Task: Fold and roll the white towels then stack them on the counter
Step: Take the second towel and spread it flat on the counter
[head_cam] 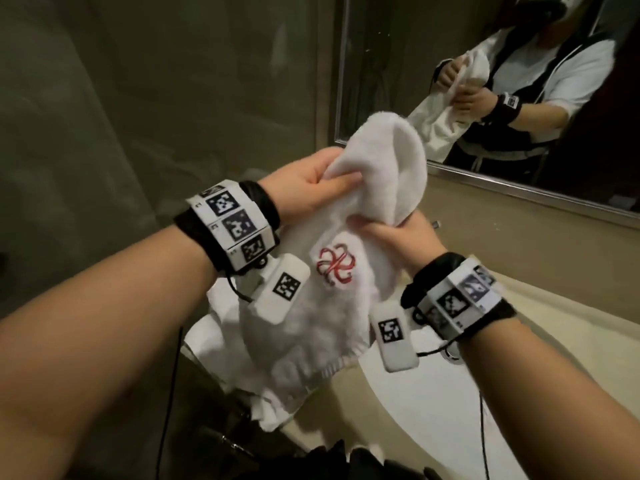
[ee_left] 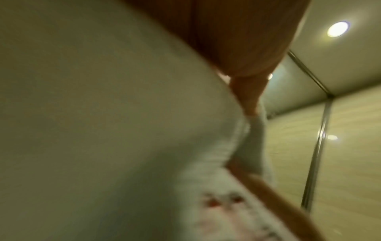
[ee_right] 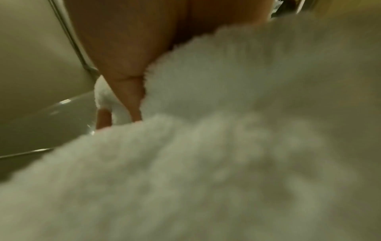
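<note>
A white towel (head_cam: 332,306) with a red embroidered emblem (head_cam: 335,265) hangs in the air in front of me, its top bent over into a loop. My left hand (head_cam: 311,188) pinches the upper left edge between thumb and fingers. My right hand (head_cam: 391,237) grips the towel lower, under the loop. The towel's bottom hem dangles over the basin. In the left wrist view the towel (ee_left: 206,187) runs past my left hand (ee_left: 247,97), blurred. In the right wrist view the towel (ee_right: 206,154) fills most of the picture below my right hand (ee_right: 128,91).
A beige counter (head_cam: 554,306) with a white basin (head_cam: 433,410) lies below my hands. Another white cloth (head_cam: 221,327) sits at the basin's left edge. A framed mirror (head_cam: 485,81) rises at the back right. A dark glass wall (head_cam: 138,98) stands to the left.
</note>
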Demonstrator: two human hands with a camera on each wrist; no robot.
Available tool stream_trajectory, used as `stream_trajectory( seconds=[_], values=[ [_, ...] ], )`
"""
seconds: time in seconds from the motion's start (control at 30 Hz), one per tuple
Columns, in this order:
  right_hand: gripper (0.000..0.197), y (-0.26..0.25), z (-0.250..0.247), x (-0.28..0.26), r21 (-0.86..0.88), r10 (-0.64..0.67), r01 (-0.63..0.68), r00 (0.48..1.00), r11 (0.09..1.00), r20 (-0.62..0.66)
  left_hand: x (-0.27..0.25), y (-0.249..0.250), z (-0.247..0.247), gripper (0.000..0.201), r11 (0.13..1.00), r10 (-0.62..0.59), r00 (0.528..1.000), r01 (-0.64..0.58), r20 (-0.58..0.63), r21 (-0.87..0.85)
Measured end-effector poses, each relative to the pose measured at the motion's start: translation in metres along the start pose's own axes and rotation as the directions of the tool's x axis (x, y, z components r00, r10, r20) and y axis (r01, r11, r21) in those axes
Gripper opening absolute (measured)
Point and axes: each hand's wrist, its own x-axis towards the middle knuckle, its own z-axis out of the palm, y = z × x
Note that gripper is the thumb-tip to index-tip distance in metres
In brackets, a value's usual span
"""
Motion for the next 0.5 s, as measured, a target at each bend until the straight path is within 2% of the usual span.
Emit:
stream_trajectory(
  seconds=[0.07,0.13,0.17,0.2,0.23,0.27,0.3,0.37,0.4,0.5],
  values=[
    [0.027,-0.016,-0.023,-0.005,0.075,-0.026,0.032,0.997,0.997,-0.070,-0.002,0.000,0.001,0.052,1.000,-0.023,1.000,0.023,0.018,-0.011],
    [0.024,-0.035,-0.051,-0.015,0.117,-0.062,0.079,0.988,0.990,-0.138,-0.006,-0.003,0.012,0.091,0.996,-0.065,0.983,0.073,0.171,-0.041],
    [0.023,-0.044,-0.063,-0.022,0.127,-0.077,0.100,0.982,0.987,-0.175,-0.007,-0.003,0.023,0.098,0.994,-0.082,0.961,0.098,0.263,-0.050],
    [0.024,-0.053,-0.077,-0.032,0.125,-0.090,0.118,0.973,0.985,-0.213,-0.005,-0.002,0.040,0.090,0.992,-0.069,0.937,0.101,0.342,-0.076],
    [0.028,-0.060,-0.088,-0.041,0.116,-0.094,0.125,0.967,0.985,-0.239,-0.002,-0.001,0.057,0.069,0.990,-0.050,0.923,0.097,0.381,-0.105],
    [0.035,-0.066,-0.101,-0.055,0.094,-0.095,0.124,0.957,0.988,-0.273,0.003,0.005,0.079,0.048,0.986,-0.024,0.920,0.087,0.390,-0.143],
    [0.043,-0.070,-0.111,-0.067,0.068,-0.093,0.118,0.949,0.991,-0.302,0.006,0.012,0.097,0.036,0.978,-0.010,0.923,0.089,0.384,-0.189],
    [0.051,-0.075,-0.140,-0.101,0.009,-0.074,0.086,0.910,0.996,-0.408,0.013,0.029,0.141,0.033,0.948,0.016,0.891,0.131,0.454,-0.291],
    [0.051,-0.075,-0.154,-0.119,-0.012,-0.057,0.058,0.887,0.998,-0.457,0.014,0.035,0.161,0.031,0.934,0.033,0.859,0.156,0.510,-0.323],
    [0.047,-0.066,-0.199,-0.191,-0.057,0.035,-0.087,0.799,0.995,-0.601,0.006,0.053,0.237,0.022,0.900,0.074,0.707,0.256,0.703,-0.352]
  ],
)
